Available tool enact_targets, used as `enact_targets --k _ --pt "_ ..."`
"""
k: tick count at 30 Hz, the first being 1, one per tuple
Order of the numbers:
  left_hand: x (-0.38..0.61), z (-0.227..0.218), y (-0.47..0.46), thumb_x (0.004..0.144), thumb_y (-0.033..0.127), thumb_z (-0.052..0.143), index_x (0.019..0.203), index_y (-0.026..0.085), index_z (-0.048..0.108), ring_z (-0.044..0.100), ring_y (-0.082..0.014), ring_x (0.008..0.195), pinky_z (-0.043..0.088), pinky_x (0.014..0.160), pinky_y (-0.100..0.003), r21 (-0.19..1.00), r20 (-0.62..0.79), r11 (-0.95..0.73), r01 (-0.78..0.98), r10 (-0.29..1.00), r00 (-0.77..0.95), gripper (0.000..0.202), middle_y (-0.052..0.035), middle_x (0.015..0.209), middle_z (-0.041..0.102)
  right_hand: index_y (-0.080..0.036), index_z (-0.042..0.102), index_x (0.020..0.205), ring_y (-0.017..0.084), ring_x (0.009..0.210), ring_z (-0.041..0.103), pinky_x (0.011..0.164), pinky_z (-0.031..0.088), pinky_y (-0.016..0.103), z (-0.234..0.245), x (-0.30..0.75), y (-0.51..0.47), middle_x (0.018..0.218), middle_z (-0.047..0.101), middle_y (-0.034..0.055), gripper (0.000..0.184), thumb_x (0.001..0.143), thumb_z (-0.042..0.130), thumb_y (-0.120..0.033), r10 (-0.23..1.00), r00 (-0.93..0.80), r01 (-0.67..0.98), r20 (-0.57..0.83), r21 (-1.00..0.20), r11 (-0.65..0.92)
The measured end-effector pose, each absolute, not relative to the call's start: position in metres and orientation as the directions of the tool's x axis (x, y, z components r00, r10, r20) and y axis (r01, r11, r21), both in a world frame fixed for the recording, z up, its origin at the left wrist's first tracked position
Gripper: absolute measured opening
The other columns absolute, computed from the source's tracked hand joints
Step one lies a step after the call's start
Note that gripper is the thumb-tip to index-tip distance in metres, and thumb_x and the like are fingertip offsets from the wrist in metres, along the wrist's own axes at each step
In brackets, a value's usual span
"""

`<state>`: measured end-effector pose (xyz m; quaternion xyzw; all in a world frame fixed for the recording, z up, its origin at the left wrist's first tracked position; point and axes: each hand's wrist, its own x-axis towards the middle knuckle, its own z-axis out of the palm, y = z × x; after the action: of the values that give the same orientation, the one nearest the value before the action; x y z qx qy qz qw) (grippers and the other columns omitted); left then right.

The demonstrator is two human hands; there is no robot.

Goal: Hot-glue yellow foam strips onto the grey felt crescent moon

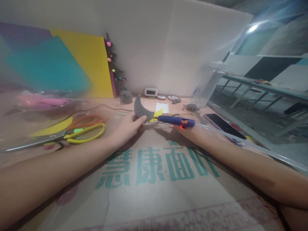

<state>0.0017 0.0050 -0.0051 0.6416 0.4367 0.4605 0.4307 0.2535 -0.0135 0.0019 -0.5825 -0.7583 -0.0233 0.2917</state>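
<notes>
My left hand [133,126] pinches a dark grey crescent-shaped piece [141,109] whose surface looks ribbed, its tip pointing up. My right hand [187,132] is wrapped round a blue glue gun [172,120] from below, with a red light glowing under its body. The nozzle points left and reaches close to the lower right end of the crescent; I cannot tell whether they touch. Just behind the nozzle a small yellow piece [157,114] shows, partly covered. Both hands are over a printed sheet [154,205] with green characters.
At left lie yellow-handled scissors [84,134], orange handles [88,120] and a bag of pink items [43,102]. Coloured sheets [93,64] and a decorated branch [115,73] stand behind. A small clock [151,92] is at the back, a phone [225,126] at right.
</notes>
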Motion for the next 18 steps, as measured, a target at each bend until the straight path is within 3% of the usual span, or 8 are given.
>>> enact_targets --k 6,18 --pt "0.001 -0.005 0.005 0.082 0.041 0.059 0.075 0.018 0.054 0.049 -0.0123 0.058 0.036 0.055 -0.023 0.942 0.218 -0.259 0.212 0.956 0.198 0.024 0.0031 0.063 0.053 -0.027 0.068 0.087 0.025 0.077 0.067 0.072 0.053 0.037 0.005 0.250 -0.013 0.080 0.071 0.0034 0.032 0.079 0.059 -0.056 0.862 -0.166 0.888 0.478 -0.307 0.341" --pt "0.003 -0.002 0.004 0.083 0.037 0.058 0.088 0.019 0.060 0.047 -0.0132 0.058 0.038 0.059 -0.024 0.947 0.227 -0.267 0.175 0.949 0.219 0.018 0.0037 0.062 0.054 -0.027 0.059 0.077 0.024 0.074 0.065 0.066 0.052 0.036 0.010 0.252 -0.015 0.075 0.068 0.0040 0.031 0.076 0.060 -0.057 0.886 -0.087 0.914 0.456 -0.317 0.253"
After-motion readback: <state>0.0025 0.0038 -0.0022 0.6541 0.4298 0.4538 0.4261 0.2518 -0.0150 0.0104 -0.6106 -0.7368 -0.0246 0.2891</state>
